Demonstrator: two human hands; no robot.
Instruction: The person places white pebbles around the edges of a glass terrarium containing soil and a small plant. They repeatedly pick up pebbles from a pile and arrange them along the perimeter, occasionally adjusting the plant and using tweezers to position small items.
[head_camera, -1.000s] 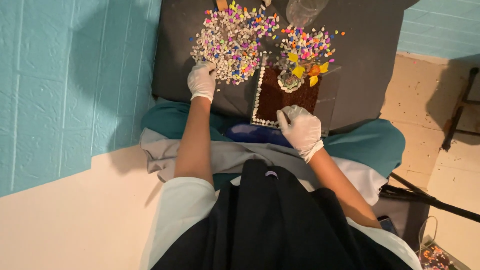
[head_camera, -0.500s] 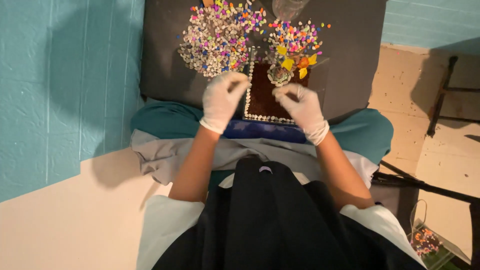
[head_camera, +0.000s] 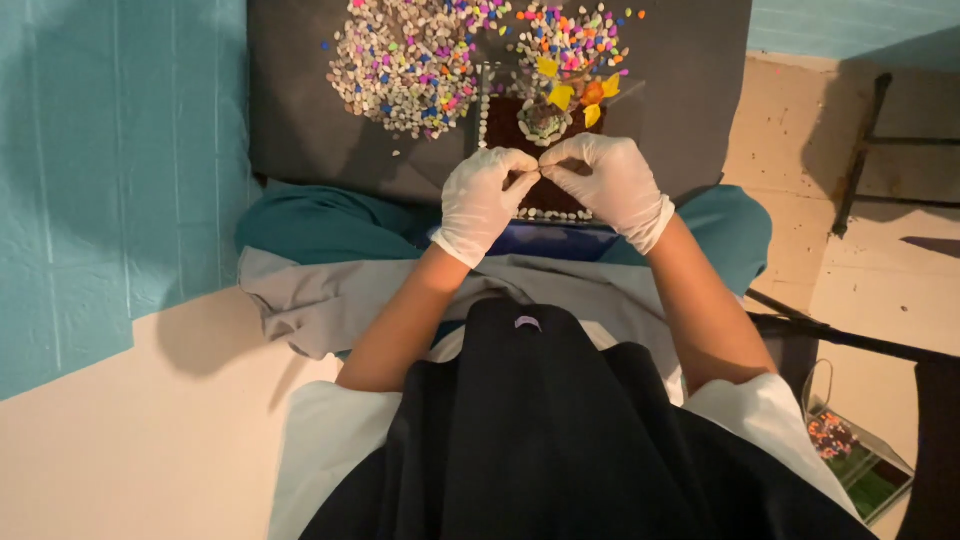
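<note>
Gloved hands meet over the brown tray.
Left hand (head_camera: 487, 200) and right hand (head_camera: 605, 180) pinch fingertips together above the tray (head_camera: 510, 125); what the grip holds, I cannot tell.

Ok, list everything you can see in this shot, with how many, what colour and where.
pebble pile: one, mostly white with coloured bits, left on the mat
pebble pile: one, brightly multicoloured, top centre
dark mat: one, charcoal, under the pebbles
brown tray: one, edged with white pebbles, centre
small succulent: one, greenish, in the tray
yellow and orange pieces: a few, beside the succulent
box of coloured bits: one, clear, lower right
left hand: white glove, fingertips pinched at the right hand
right hand: white glove, over the tray
</note>
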